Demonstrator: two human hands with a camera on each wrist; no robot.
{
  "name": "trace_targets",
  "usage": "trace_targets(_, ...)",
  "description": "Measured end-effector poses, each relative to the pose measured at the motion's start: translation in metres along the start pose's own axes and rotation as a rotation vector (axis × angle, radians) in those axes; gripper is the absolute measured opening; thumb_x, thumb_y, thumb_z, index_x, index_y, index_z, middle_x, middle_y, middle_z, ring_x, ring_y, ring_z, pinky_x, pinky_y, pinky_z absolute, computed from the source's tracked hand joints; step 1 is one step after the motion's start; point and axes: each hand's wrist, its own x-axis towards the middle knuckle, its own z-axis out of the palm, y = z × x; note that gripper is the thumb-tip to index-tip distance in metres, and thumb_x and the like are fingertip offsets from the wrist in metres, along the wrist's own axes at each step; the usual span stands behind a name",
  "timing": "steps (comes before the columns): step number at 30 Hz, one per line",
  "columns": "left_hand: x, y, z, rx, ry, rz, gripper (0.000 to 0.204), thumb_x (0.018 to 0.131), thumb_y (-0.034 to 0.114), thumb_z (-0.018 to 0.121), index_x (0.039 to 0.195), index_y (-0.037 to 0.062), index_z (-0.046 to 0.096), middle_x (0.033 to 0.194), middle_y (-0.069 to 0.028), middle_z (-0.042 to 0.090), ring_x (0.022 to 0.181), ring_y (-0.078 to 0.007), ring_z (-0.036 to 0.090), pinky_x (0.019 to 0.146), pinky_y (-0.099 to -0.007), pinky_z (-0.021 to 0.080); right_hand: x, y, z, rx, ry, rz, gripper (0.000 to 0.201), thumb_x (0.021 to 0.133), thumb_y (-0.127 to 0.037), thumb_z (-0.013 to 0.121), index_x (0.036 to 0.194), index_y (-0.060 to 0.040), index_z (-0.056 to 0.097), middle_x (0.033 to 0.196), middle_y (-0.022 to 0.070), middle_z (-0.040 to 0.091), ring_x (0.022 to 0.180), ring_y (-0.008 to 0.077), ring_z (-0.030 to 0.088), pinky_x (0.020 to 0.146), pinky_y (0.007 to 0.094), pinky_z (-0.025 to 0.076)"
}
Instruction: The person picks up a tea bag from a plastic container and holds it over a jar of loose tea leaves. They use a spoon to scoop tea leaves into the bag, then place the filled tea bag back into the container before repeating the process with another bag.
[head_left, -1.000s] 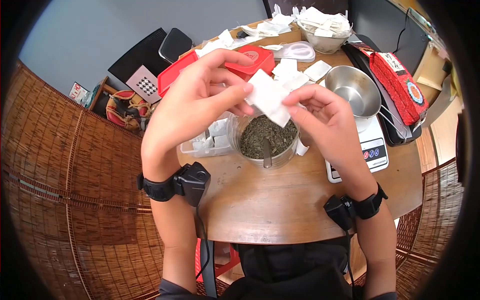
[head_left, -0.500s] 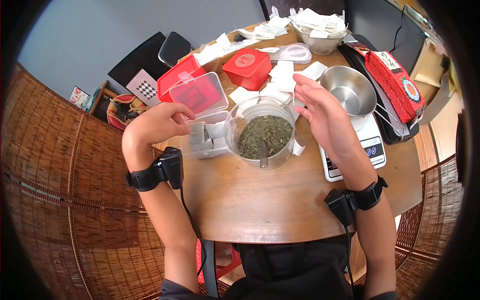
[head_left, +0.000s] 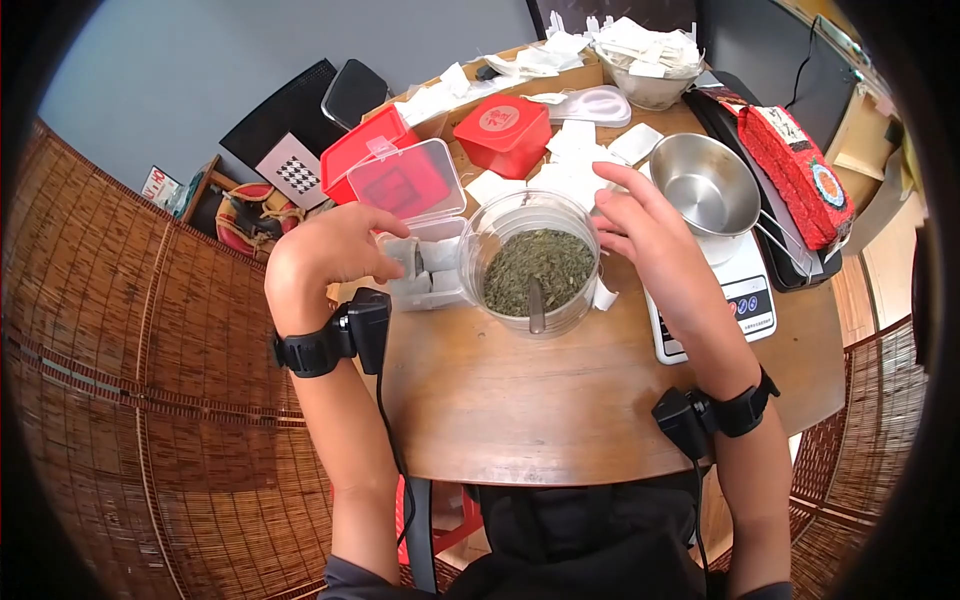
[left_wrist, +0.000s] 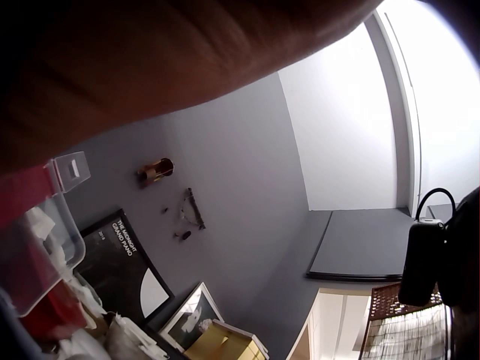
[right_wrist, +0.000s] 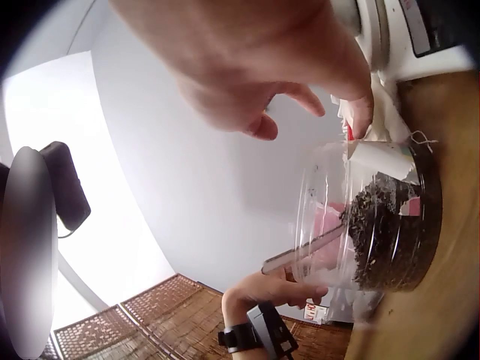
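Observation:
My left hand (head_left: 330, 242) hovers at the left side of a clear plastic box (head_left: 435, 299), its fingers bent and apart. Several filled tea bags (head_left: 440, 256) lie in that box, whose lid (head_left: 415, 180) stands raised. Right of it is a clear round jar (head_left: 473, 225) with dried tea leaves (head_left: 535, 262) and a spoon (head_left: 537, 300) leaning in them. My right hand (head_left: 650, 230) reaches past the jar's right rim, fingers loosely extended near flat white tea bags (head_left: 570, 178). In the right wrist view, a fingertip hangs close over white bag material beside the jar (right_wrist: 420, 255).
A steel pot (head_left: 705, 185) stands on a white kitchen scale (head_left: 725, 290) at right, beside a red patterned packet (head_left: 795, 175). Behind are a red box (head_left: 502, 135) and a bowl (head_left: 655, 90) heaped with white bags. The wooden table's (head_left: 520, 420) curved edge lies in front.
A second ago both hands held a white tea bag over the jar. They have parted: the left moved down-left to the box, the right moved beside the jar toward the flat bags.

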Motion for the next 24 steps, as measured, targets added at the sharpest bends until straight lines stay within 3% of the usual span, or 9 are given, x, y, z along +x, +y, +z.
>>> trace_targets(4, 0.009, -0.008, 0.007, 0.071, -0.003, 0.037, 0.059, 0.073, 0.008, 0.084, 0.129, 0.0026, 0.07, 0.08, -0.0045, 0.065, 0.075, -0.0147, 0.064, 0.067, -0.0312, 0.051, 0.0, 0.006, -0.001, -0.187, 0.01, -0.064, 0.063, 0.102, -0.037, 0.062, 0.148, 0.0028, 0.047, 0.126, 0.0178, 0.055, 0.087, 0.013, 0.059, 0.077, 0.0293, 0.051)
trace_targets(6, 0.01, -0.003, 0.008, 0.186, 0.029, -0.003, 0.055, 0.069, 0.015, 0.086, 0.123, 0.0138, 0.074, 0.122, -0.016, 0.071, 0.111, -0.0313, 0.068, 0.094, -0.0397, 0.054, -0.004, 0.002, 0.003, -0.202, 0.014, -0.06, 0.062, 0.103, -0.037, 0.061, 0.148, 0.0028, 0.047, 0.124, 0.0177, 0.056, 0.083, 0.0121, 0.059, 0.073, 0.0288, 0.05)
trace_targets(13, 0.006, 0.015, 0.012, 0.238, 0.061, -0.042, 0.041, 0.069, 0.009, 0.082, 0.11, 0.0089, 0.075, 0.116, -0.0142, 0.073, 0.106, -0.0311, 0.07, 0.088, -0.0404, 0.056, -0.007, -0.001, 0.002, -0.151, -0.003, -0.03, 0.056, 0.104, -0.037, 0.06, 0.142, 0.003, 0.049, 0.11, 0.0146, 0.064, 0.078, 0.0104, 0.057, 0.067, 0.0267, 0.047)
trace_targets(18, 0.006, 0.011, 0.017, 0.202, 0.156, 0.027, 0.024, 0.069, 0.003, 0.075, 0.092, 0.0052, 0.078, 0.094, -0.0123, 0.076, 0.09, -0.0284, 0.073, 0.077, -0.038, 0.058, -0.007, -0.004, 0.001, -0.14, -0.008, -0.044, 0.057, 0.103, -0.039, 0.061, 0.141, 0.0024, 0.049, 0.109, 0.0148, 0.064, 0.079, 0.0111, 0.058, 0.068, 0.0269, 0.047)
trace_targets(24, 0.002, 0.01, 0.011, 0.169, 0.122, 0.055, 0.022, 0.068, 0.003, 0.076, 0.09, 0.0046, 0.078, 0.089, -0.0125, 0.076, 0.084, -0.0257, 0.074, 0.073, -0.0378, 0.057, -0.008, -0.007, 0.002, -0.159, -0.013, -0.048, 0.059, 0.103, -0.041, 0.061, 0.141, 0.0018, 0.05, 0.11, 0.0146, 0.065, 0.081, 0.012, 0.058, 0.07, 0.0273, 0.048)
